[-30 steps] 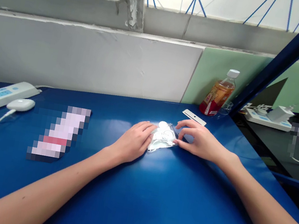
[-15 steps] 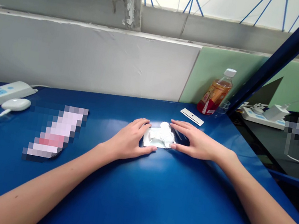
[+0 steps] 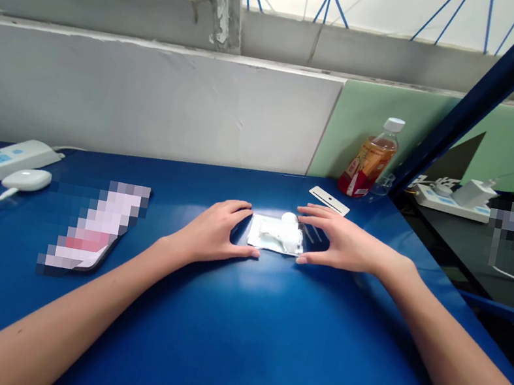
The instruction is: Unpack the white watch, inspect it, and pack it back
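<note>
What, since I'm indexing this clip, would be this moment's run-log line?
left hand: open, left of packet | right hand: open, right of packet | packet: on table

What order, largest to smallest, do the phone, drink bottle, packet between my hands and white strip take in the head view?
1. Phone
2. Drink bottle
3. Packet
4. White strip
Apparent size only: the phone lies nearer the camera than the bottle.

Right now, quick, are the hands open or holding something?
Left hand: open, beside the white packet.
Right hand: open, by the packet's right edge; touch unclear.
</note>
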Tool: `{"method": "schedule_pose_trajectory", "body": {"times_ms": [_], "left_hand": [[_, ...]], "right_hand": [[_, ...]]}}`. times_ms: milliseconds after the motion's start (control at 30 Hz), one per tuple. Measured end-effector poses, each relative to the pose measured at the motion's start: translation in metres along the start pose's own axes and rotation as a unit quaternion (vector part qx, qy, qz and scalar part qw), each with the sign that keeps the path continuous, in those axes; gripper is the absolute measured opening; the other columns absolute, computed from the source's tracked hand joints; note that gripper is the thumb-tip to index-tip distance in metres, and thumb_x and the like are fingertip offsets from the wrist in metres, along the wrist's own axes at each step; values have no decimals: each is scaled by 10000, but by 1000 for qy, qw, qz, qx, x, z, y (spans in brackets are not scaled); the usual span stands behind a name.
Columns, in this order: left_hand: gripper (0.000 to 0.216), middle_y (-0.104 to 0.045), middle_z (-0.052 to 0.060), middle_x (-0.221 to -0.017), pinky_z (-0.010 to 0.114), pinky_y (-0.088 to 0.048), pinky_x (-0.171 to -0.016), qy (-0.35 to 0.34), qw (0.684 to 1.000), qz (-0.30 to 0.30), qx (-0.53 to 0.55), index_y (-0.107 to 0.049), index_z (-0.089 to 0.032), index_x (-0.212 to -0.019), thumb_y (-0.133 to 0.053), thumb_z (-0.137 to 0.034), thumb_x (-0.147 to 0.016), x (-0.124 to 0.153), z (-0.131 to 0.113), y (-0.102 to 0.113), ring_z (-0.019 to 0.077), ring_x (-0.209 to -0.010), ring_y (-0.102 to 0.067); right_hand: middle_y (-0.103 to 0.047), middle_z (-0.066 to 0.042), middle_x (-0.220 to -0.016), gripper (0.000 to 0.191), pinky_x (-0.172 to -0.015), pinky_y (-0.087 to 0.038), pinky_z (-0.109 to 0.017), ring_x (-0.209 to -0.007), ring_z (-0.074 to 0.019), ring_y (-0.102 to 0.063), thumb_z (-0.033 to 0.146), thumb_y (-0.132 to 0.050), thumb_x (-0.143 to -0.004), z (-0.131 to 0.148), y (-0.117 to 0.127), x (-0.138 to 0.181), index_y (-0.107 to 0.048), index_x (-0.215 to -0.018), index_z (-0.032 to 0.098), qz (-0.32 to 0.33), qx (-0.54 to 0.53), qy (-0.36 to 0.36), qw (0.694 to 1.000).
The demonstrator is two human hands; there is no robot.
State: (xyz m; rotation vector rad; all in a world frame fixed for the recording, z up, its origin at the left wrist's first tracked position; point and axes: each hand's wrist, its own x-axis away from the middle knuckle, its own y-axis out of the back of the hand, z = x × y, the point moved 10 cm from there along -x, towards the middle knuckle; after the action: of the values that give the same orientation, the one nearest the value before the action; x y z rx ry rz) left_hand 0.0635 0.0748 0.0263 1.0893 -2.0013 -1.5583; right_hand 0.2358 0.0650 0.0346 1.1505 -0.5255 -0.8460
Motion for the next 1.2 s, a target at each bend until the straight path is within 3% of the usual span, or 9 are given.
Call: {"method": "schedule_pose_trajectory", "body": {"times_ms": [167, 300, 567, 867, 1000, 1200], "left_hand": [[876, -491, 212, -1440, 528, -386, -1082, -8, 1000, -12, -1, -471, -120, -1405, -637, -703, -773, 0, -1, 3, 383, -1335, -445], [757, -511, 192, -1418, 524, -370, -1095, -25, 999, -22, 3, -537, -147, -1335, -655, -649, -781, 0, -5, 2, 375, -1333, -442], [719, -555, 186, -1365, 502, -373, -1102, -49, 997, -45, 28, -559, -142, -1264, -689, -633, -755, 1, -6, 1, 349, -1315, -469], [695, -542, 178, -1381, 496, -370, -1104, -84, 994, -61, 28, -516, -148, -1329, -701, -539, -784, 4, -18, 7, 341, -1320, -461], [548, -621, 137, -1282, 480, -397, -1078, -145, 986, -66, 44, -550, -173, -1285, -700, -413, -816, 7, -36, 9, 307, -1215, -553], [343, -682, 127, -1187, 433, -491, -958, -137, 986, -84, 44, -596, -165, -1213, -606, -314, -904, 6, -37, 11, 280, -1107, -628]], "right_hand": [[-476, -164, -1488, 841, -1125, -381, -525, -1380, -362, -430, 653, -701, -731, -3, 2, 1, -531, -1409, 184, -9, -9, 0, 1000], [-488, -180, -1473, 878, -1116, -396, -526, -1362, -366, -453, 650, -698, -737, -2, 2, 2, -494, -1434, 158, -15, -13, 11, 1000], [-496, -167, -1471, 905, -1119, -406, -484, -1339, -350, -481, 686, -692, -720, -2, -1, 1, -515, -1416, 135, -1, -5, 21, 1000], [-497, -163, -1469, 881, -1113, -411, -477, -1337, -347, -482, 690, -682, -728, -2, -3, 1, -532, -1404, 145, 1, -7, 19, 1000], [-486, -179, -1475, 866, -1113, -407, -480, -1347, -348, -470, 680, -639, -775, 0, -4, 2, -506, -1425, 123, 8, 8, 24, 1000], [-458, -153, -1503, 820, -1082, -424, -519, -1334, -371, -481, 631, -706, -747, 1, 5, 5, -520, -1422, 206, -7, 8, 27, 1000]]}}
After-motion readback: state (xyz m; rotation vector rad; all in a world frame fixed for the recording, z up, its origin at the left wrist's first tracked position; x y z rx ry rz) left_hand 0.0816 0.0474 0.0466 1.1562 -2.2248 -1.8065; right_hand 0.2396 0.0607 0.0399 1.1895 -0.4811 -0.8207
